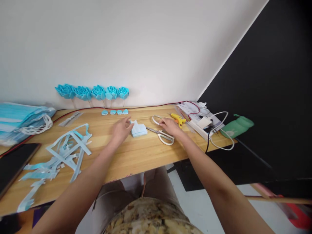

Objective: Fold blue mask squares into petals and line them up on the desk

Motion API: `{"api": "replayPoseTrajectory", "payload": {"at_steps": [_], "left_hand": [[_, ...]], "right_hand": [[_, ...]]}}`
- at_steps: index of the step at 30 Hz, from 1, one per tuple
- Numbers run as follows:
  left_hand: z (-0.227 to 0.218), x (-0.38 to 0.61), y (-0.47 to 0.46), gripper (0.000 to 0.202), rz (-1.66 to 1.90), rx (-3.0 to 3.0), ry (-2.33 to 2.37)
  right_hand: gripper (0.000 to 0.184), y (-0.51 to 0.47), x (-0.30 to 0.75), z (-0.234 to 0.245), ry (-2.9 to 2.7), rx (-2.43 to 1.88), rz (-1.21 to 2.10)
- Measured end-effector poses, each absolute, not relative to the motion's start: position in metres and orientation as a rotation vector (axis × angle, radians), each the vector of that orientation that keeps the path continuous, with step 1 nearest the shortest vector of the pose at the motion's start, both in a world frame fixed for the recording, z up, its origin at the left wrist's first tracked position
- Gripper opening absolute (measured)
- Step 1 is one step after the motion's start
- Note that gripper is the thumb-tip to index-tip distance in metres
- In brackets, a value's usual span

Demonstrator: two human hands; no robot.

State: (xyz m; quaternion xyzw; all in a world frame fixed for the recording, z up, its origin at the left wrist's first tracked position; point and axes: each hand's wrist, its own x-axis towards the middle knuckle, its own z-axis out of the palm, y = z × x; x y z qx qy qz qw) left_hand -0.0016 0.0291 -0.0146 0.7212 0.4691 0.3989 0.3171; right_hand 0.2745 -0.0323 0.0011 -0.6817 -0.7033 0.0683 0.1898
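My left hand (121, 129) lies on the wooden table (136, 156), fingers stretched toward a small stack of light-blue cut pieces (138, 129), touching its left edge. My right hand (170, 125) rests by the white-handled scissors (162, 134), fingers curled over the handles next to a white elastic loop (156, 119). Whether it grips the scissors is unclear. A yellow glue gun (178, 119) lies just right of that hand.
Several blue fabric roses (92, 92) lean on the wall, small blue petals (114, 112) below them. Mask strip scraps (60, 152) lie at left, a mask stack (21, 120) far left, a dark tablet (14, 162), a power strip with cables (207, 125), a green item (237, 126).
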Motion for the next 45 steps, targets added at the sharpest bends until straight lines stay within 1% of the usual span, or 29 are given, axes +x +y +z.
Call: {"api": "replayPoseTrajectory", "payload": {"at_steps": [2,4,6,8,10,12,16,19,25,29,32,35,39,41,45], "left_hand": [[-0.007,-0.002,0.025,0.039,1.209,1.99,1.226],[0.003,0.0,0.017,0.04,1.269,1.914,1.089],[0.013,0.001,0.007,0.044,1.183,1.734,0.895],[0.02,0.002,-0.002,0.05,1.016,1.546,0.695],[0.024,0.002,-0.007,0.051,0.859,1.407,0.545],[0.025,0.001,-0.008,0.048,0.772,1.342,0.488],[0.024,-0.002,-0.008,0.034,0.687,1.39,0.502],[0.025,-0.002,-0.008,0.033,0.679,1.386,0.503],[0.028,-0.002,-0.011,0.034,0.67,1.438,0.509],[0.029,-0.002,-0.01,0.029,0.674,1.448,0.493],[0.028,-0.002,-0.009,0.027,0.693,1.392,0.468],[0.026,-0.003,-0.007,0.028,0.721,1.266,0.409],[0.021,-0.003,-0.005,0.026,0.754,1.147,0.292],[0.02,-0.003,-0.005,0.026,0.729,1.148,0.237],[0.019,-0.003,-0.007,0.03,0.646,1.176,0.219]], "right_hand": [[0.014,-0.037,0.271,0.011,-1.948,-1.821,0.321],[0.018,-0.047,0.264,0.024,-1.861,-1.605,0.611],[0.023,-0.06,0.255,0.037,-1.69,-1.36,0.95],[0.025,-0.071,0.245,0.048,-1.58,-1.243,1.102],[0.027,-0.078,0.237,0.055,-1.507,-1.206,1.182],[0.029,-0.081,0.232,0.058,-1.468,-1.206,1.21],[0.03,-0.079,0.226,0.062,-1.48,-1.23,1.207],[0.029,-0.077,0.222,0.068,-1.555,-1.283,1.166],[0.027,-0.072,0.21,0.079,-1.793,-1.38,0.929],[0.025,-0.069,0.201,0.085,-1.921,-1.414,0.721],[0.024,-0.065,0.201,0.088,-1.915,-1.396,0.633],[0.027,-0.061,0.207,0.085,-1.751,-1.341,0.702],[0.035,-0.059,0.214,0.07,-1.459,-1.178,1.024],[0.038,-0.058,0.214,0.061,-1.325,-1.097,1.134],[0.04,-0.054,0.213,0.052,-1.259,-1.047,1.154]]}}
